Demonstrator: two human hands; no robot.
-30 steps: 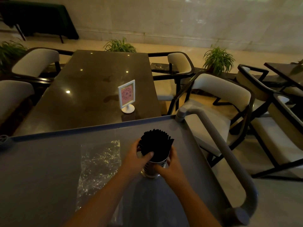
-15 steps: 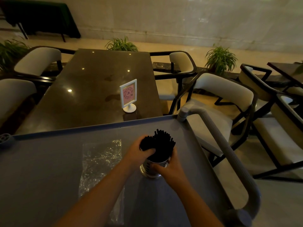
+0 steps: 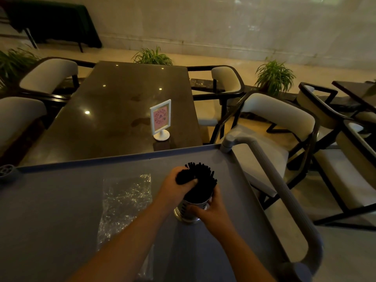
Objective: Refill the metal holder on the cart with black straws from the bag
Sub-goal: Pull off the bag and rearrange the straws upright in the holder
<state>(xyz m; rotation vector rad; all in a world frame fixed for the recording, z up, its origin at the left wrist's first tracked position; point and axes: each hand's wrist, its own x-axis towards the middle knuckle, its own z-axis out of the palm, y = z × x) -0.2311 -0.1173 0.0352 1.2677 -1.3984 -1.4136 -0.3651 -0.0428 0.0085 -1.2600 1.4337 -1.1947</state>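
Note:
A round metal holder (image 3: 186, 209) stands on the grey cart top (image 3: 50, 210), packed with black straws (image 3: 200, 180) that fan out above its rim. My left hand (image 3: 175, 185) grips the left part of the straw bundle near the tips. My right hand (image 3: 211, 208) wraps around the holder's right side and lower wall. A clear, crinkled plastic bag (image 3: 124, 202) lies flat on the cart to the left of the holder; I see no straws in it.
The cart's grey handle (image 3: 284, 192) curves along its right edge. Beyond the cart stands a dark table (image 3: 114, 110) with a small white sign stand (image 3: 160, 120). Cream chairs (image 3: 278, 119) and potted plants surround it.
My left hand has closed tighter on the left part of the straws, and the bundle has spread and tilted to the right. My right hand stays on the holder.

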